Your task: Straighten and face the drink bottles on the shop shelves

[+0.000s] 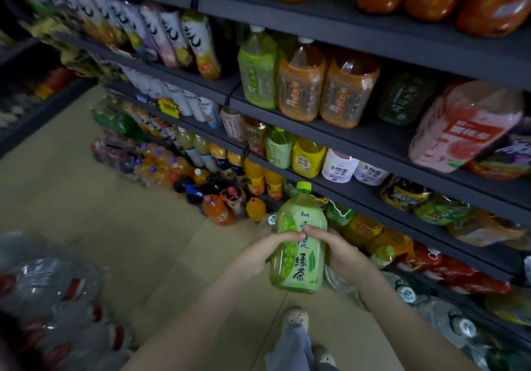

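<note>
**Hands clasp one green tea bottle, off the shelf**

Left hand [268,251] and right hand [337,251] both curl round a single green tea bottle [298,267]. It is held in mid-air at 6 o'clock of the view, cap toward 12, label facing the person, clear of the shelves [359,137].

It may slip and drop to the floor [86,198], since nothing is under it. Sliding it back could also knock crowded neighbours askew.

Counted: one bottle held, two hands. At 12 o'clock stands one large green bottle [257,74], with two orange bottles [301,86] at 1 o'clock and two white bottles [339,166] at 3.
</note>
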A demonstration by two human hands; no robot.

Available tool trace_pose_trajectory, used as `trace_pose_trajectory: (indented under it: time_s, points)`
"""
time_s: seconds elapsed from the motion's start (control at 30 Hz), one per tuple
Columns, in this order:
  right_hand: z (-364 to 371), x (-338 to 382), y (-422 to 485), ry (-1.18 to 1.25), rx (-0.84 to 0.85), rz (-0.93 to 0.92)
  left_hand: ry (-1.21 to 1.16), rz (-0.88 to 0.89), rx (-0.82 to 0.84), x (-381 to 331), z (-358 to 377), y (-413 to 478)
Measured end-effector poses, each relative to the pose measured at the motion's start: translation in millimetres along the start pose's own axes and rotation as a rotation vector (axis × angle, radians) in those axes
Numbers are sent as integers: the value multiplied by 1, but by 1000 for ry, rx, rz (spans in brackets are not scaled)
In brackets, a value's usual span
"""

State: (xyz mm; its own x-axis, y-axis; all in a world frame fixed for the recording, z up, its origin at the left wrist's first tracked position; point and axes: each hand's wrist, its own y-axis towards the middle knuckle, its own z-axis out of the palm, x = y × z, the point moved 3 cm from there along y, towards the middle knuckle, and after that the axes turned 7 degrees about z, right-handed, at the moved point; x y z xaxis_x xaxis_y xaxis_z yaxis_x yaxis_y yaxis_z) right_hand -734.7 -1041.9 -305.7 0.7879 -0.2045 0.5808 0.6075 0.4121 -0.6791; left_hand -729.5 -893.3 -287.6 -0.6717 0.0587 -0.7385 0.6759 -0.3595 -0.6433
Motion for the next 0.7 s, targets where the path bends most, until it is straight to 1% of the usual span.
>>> trace_pose_trajectory:
  time_s: [0.17, 0.23, 0.3, 0.37, 0.43, 0.5, 0.57, 0.6, 0.67, 0.7]
  points:
    - [26, 14, -7, -65, -21, -45, 98, 12, 8, -10, -21, -2]
    - [29, 16, 2, -45, -59, -68, 140, 19, 60, -22, -30, 2]
    - [30, 19, 14, -37, -100, -86, 222, -13, 136, -34, -40, 10]
    - [32, 24, 30, -45, -110, -118, 324, -48, 215, -41, -53, 27]
    - [33, 28, 47, 8, -157, -170, 397, -49, 273, -49, -71, 49]
    - [32, 38, 64, 117, -277, -254, 453, -17, 316, -58, -90, 78]
    - [35, 51, 75, 134, -442, -352, 507, 1, 368, -62, -106, 102]
    - [37, 59, 79, 118, -534, -386, 560, 16, 386, -65, -111, 113]
    - [33, 68, 86, 24, -711, -382, 650, 36, 437, -65, -118, 135]
    - [30, 70, 91, -36, -764, -373, 686, 43, 463, -63, -120, 142]
